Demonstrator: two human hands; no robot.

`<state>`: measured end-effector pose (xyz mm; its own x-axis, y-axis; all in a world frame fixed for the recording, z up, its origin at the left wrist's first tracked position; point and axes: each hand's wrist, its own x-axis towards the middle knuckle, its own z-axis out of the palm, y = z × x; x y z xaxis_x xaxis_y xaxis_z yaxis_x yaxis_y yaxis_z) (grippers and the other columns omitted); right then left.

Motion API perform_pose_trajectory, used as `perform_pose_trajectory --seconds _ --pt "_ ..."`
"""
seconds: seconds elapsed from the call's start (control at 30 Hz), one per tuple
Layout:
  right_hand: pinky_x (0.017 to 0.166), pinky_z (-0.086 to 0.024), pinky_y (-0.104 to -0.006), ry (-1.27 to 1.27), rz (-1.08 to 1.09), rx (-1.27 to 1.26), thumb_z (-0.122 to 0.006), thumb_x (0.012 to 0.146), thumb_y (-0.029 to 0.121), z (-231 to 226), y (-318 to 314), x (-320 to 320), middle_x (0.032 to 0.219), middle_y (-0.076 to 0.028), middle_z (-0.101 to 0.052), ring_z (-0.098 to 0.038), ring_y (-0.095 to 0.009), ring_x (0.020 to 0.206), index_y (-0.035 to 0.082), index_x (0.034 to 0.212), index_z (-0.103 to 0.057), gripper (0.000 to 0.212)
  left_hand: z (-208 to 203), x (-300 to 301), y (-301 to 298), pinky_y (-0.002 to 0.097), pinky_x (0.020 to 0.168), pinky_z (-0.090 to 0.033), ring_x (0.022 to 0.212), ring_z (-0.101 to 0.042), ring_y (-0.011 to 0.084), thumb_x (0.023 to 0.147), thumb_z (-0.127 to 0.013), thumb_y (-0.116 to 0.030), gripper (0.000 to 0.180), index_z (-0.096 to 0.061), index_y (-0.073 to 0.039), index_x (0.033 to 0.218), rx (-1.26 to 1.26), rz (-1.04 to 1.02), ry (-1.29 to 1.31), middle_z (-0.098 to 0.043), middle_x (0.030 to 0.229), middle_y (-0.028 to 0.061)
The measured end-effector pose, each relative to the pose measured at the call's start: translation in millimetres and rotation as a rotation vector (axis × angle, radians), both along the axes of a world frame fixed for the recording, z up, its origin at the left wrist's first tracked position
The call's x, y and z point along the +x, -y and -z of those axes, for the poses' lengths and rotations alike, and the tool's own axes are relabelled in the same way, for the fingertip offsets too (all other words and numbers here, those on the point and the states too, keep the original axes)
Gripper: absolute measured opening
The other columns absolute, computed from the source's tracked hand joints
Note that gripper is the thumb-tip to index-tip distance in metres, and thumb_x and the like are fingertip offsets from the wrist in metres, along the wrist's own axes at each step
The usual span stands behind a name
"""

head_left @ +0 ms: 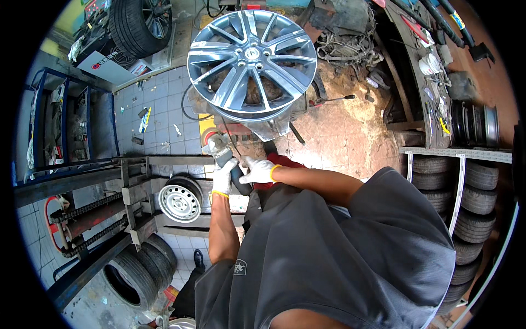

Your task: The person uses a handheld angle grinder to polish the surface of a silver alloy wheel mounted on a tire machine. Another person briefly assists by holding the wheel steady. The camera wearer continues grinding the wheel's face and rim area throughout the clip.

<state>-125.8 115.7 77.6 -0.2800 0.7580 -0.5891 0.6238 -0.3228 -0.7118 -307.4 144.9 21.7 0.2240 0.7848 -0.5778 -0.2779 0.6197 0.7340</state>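
My left hand, in a white glove with a yellow cuff, is wrapped round the body of an angle grinder. The grinder's head points away from me, with a reddish disc at its far end. Close beside it on the right, my gloved right hand is closed, its fingertips on a thin dark cord that runs up toward the wheel. Beyond both hands, a grey and silver multi-spoke alloy wheel lies face up on a support, apart from the grinder. Some white residue marks its spokes.
A steel wheel sits left of my left arm by a metal frame. Tyres lie lower left; others fill a rack at right. A cluttered workbench stands far right. A tool lies on the floor.
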Motion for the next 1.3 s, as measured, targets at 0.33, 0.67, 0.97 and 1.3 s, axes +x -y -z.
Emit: perform_pose_trajectory --seconds 0.33,0.67,0.97,1.3 --pt "0.091 -0.05 -0.0431 0.062 0.247 0.046 -0.076 0.066 0.051 0.3 3.1 -21.1 0.115 -0.03 -0.064 -0.064 -0.04 0.109 -0.006 0.138 -0.035 0.1 -9.8 24.0 -0.8 0.0327 0.082 -0.053 0.09 -0.064 0.0172 0.08 -0.077 -0.013 0.04 -0.063 -0.008 0.117 -0.014 0.064 0.005 -0.066 0.104 0.0037" --pt "0.103 -0.045 -0.0421 0.004 0.415 -0.041 -0.074 0.071 0.038 -9.9 8.3 -9.8 0.136 -0.033 -0.05 -0.054 -0.041 0.124 -0.003 0.152 -0.014 0.109 -15.1 45.3 1.7 0.0324 0.084 -0.052 0.092 -0.064 0.0171 0.081 -0.078 -0.016 0.041 -0.063 -0.005 0.118 -0.064 0.129 0.015 -0.068 0.106 0.0052" --pt "0.099 -0.046 -0.0441 -0.091 0.495 0.093 -0.072 0.075 0.043 -24.3 -1.0 1.1 0.134 -0.03 -0.053 -0.057 -0.042 0.12 0.006 0.152 -0.017 0.102 -29.1 61.8 -15.4 0.0321 0.083 -0.052 0.091 -0.065 0.0173 0.081 -0.079 -0.019 0.042 -0.064 -0.003 0.117 -0.107 0.08 0.025 -0.068 0.104 0.0058" --pt "0.092 -0.049 -0.045 -0.164 0.553 0.024 -0.074 0.072 0.04 2.8 -12.4 -0.1 0.121 -0.028 -0.062 -0.062 -0.042 0.11 0.011 0.15 -0.024 0.097 -25.3 60.8 -34.4 0.0318 0.082 -0.052 0.091 -0.064 0.0178 0.081 -0.078 -0.023 0.043 -0.065 -0.003 0.117 -0.154 0.134 -0.066 -0.067 0.104 0.0062"
